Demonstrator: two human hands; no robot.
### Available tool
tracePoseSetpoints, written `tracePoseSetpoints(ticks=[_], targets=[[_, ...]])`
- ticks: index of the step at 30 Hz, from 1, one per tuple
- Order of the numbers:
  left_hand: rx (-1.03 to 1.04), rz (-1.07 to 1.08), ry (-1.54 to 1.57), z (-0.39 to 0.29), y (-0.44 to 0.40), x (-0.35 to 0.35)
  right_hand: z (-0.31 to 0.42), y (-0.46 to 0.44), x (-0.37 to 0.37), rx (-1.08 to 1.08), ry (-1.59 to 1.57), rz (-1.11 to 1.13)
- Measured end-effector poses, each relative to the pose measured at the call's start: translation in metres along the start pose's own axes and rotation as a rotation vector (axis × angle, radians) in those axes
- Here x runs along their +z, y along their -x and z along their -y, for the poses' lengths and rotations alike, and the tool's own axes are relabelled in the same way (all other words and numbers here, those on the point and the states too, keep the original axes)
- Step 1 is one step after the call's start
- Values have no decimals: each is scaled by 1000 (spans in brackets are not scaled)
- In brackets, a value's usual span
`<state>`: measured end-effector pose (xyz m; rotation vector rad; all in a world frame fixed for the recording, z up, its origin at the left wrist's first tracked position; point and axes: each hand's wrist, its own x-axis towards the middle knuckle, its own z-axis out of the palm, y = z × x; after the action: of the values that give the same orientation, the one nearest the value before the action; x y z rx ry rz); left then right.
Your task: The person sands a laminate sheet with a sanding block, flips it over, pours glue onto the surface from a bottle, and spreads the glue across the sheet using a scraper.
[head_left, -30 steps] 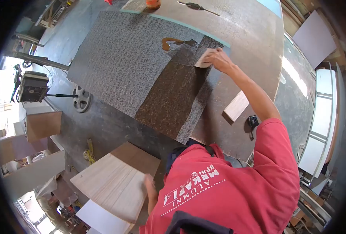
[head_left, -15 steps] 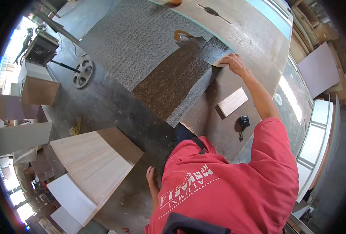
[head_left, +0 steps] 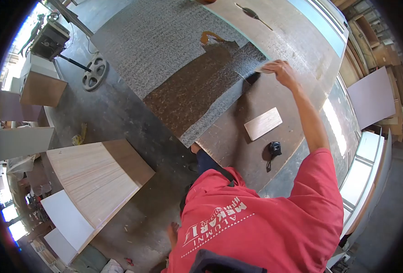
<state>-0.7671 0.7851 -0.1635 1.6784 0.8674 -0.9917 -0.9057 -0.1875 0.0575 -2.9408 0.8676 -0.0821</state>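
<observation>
Right hand gripping scraper, orange container, contents hidden

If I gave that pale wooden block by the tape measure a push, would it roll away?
Probably not: the wooden block lies flat and has straight edges, so it should slide instead. Its woody look suggests it's stiff. Low and wide, it seems unlikely to tip.

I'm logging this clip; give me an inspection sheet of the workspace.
Surface: brown tabletop, scuffed, partly covered.
Job's things: speckled gray sheet with a brown patch and amber smear; pale card.
Clutter: wood block, tape measure, brush-like tool.
Hands: right hand grips the card; left hand low beside the shirt, grip unclear.
Cables: thin line, possibly a cord, by the black box.
Surroundings: wood panel, spoked gray base.
</observation>
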Motion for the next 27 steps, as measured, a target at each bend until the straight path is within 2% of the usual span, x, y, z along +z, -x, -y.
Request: tracePoseSetpoints(ticks=[1, 2, 4, 6, 9, 10, 12, 14, 15, 17, 22, 26, 27], targets=[[5, 14, -52, 2, 4, 6, -2, -3, 8, -93, 47, -128], [14, 41, -124, 3, 6, 14, -5, -1, 16, -89, 43, -125], [81, 114, -289, -12, 10, 30, -6, 9, 52, 17, 107, -128], [169, 184, -430, -37, 12, 48, 7, 18, 52, 90, 47, -108], [230, 218, -499, -86, 15, 82, 28, 19, 45, -69, -26, -286], [240, 212, -503, -105, 17, 94, 28, 16, 48, -58, -29, -282], [260, 178, -505, -145, 17, 111, 18, 8, 56, -197, -80, -195], [196, 59, -504, -179, 12, 120, 3, 5, 51, -154, -114, -193], [201, 59, -507, -192, 11, 124, -6, 6, 47, -137, -80, -151], [275, -72, -413, -210, 16, 124, -18, 5, 43, -120, -52, -105], [254, -60, -420, -215, 29, 133, -36, 9, 44, -94, -66, -68], [211, 39, -410, -178, 21, 116, -46, 20, 38, -63, -59, -47], [185, 42, -441, -169, 24, 114, -50, 23, 29, -56, -17, 33]])
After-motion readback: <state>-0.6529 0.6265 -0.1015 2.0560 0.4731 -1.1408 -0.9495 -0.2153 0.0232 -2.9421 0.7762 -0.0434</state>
